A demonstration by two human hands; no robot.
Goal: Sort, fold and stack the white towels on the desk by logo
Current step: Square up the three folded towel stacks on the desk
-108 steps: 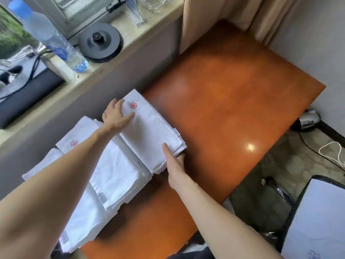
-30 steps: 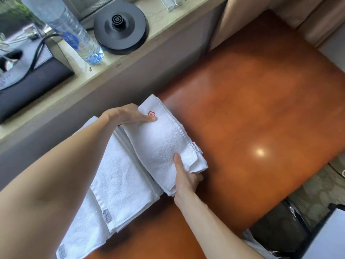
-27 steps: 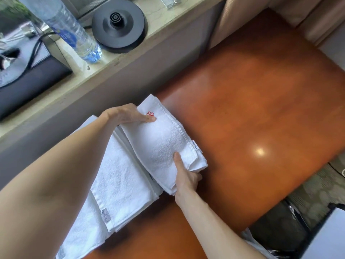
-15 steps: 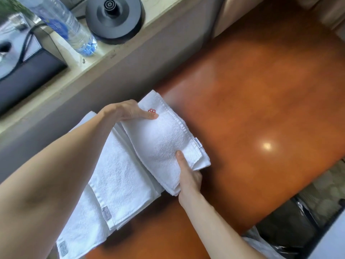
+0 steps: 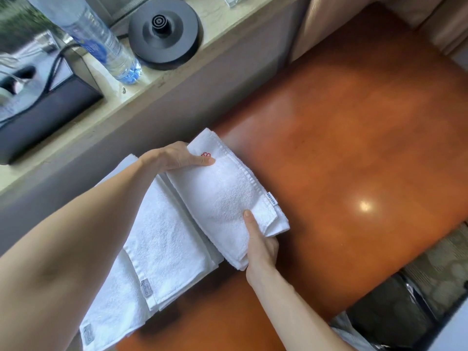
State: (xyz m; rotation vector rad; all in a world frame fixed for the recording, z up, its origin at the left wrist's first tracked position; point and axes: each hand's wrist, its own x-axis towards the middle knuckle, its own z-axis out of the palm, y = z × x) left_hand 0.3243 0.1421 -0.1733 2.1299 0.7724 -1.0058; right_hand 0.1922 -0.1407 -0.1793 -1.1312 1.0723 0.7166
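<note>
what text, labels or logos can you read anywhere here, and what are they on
"aman", likely, last letter unsure: grey tag on the flat towel.
Second grey tag, lower towel edge: blurred.
White side label on the folded towel: too small.
Red flower logo, no words, partly under the left hand.
Water bottle label: blurred.

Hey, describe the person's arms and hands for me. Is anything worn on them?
Both forearms are bare up to the frame's edge, with no sleeves in view. The left hand and right hand wear no gloves, and no watch, bracelet or ring shows. The visible nails look short and unpainted.
</note>
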